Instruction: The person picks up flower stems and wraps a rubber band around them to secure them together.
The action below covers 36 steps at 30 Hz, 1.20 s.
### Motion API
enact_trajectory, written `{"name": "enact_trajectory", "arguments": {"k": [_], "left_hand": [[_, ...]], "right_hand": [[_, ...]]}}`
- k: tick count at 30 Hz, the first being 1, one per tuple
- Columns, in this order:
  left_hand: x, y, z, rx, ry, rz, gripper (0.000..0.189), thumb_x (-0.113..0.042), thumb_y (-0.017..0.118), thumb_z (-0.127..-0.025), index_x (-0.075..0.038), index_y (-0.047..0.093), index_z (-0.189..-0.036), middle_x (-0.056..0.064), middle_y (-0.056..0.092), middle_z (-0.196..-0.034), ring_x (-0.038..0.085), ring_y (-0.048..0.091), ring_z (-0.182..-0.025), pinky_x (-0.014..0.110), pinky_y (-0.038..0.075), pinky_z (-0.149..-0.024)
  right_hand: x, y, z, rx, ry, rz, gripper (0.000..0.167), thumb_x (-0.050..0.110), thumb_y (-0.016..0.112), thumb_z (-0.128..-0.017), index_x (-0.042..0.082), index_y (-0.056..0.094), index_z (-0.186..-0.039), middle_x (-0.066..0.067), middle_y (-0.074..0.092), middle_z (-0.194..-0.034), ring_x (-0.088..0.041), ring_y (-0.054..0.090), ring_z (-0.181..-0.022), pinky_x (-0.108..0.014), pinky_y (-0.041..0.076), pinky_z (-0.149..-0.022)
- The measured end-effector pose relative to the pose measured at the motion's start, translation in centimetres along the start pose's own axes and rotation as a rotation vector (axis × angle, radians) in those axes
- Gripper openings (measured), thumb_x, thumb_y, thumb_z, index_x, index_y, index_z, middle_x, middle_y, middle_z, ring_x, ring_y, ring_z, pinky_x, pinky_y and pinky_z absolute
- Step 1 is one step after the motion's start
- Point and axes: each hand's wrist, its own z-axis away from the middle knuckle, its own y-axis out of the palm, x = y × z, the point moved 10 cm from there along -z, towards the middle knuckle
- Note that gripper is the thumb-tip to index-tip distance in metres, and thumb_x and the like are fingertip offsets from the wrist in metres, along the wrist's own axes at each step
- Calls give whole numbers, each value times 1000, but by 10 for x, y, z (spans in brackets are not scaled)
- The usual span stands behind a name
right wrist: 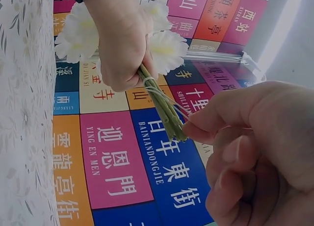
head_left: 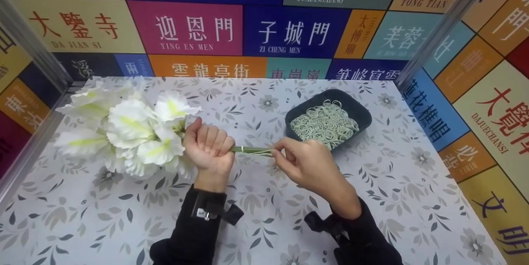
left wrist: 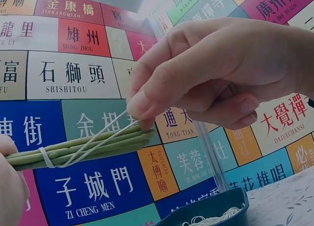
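A bunch of white artificial flowers [head_left: 132, 128] with yellow-green centres lies sideways, blooms to the left. My left hand [head_left: 210, 145] grips its green stems [left wrist: 98, 146] just below the blooms, and the stem ends stick out to the right. A pale rubber band [left wrist: 47, 157] is wound round the stems, with a loop of it stretched along them toward the cut ends. That loop is pinched between the thumb and forefinger of my right hand [head_left: 308, 163], close by the stem ends. In the right wrist view the stretched loop [right wrist: 171, 102] stands slightly off the stems.
Behind my right hand stands a dark tub [head_left: 363, 118] holding many pale rubber bands [head_left: 324, 122]. A floral-patterned cloth [head_left: 264, 223] covers the table. Colourful panels with lettering [head_left: 186, 27] rise at the back and sides, with clear corner posts [head_left: 444, 21].
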Motion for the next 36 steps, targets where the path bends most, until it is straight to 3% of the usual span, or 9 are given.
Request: {"name": "enact_trajectory", "arguments": {"k": [12, 22, 36], "left_hand": [[0, 4, -1, 36, -15, 25, 49, -21, 33, -101, -18, 20, -53, -6, 19, -43, 6, 11, -39, 19, 9, -39], [-2, 2, -1, 8, 0, 14, 54, -22, 31, -102, -16, 27, -49, -4, 26, -39, 6, 10, -39, 20, 9, -38], [-2, 1, -2, 6, -3, 14, 52, -22, 28, -103, -18, 22, -51, -6, 21, -41, 6, 10, -38, 20, 9, -38]], "right_hand": [[-1, -5, 1, -29, -27, 65, 4, 10, 70, -89, 12, 70, -86, 12, 47, -53, 1, 33, -44, -20, 29, -40], [-4, -5, 0, -20, -13, 88, 3, 12, 72, -91, 13, 71, -88, 12, 47, -52, -1, 34, -44, -22, 30, -41], [-11, -3, 3, 23, 40, 119, 8, 21, 68, -98, 16, 73, -96, 10, 57, -60, -5, 40, -46, -27, 33, -43]]}}
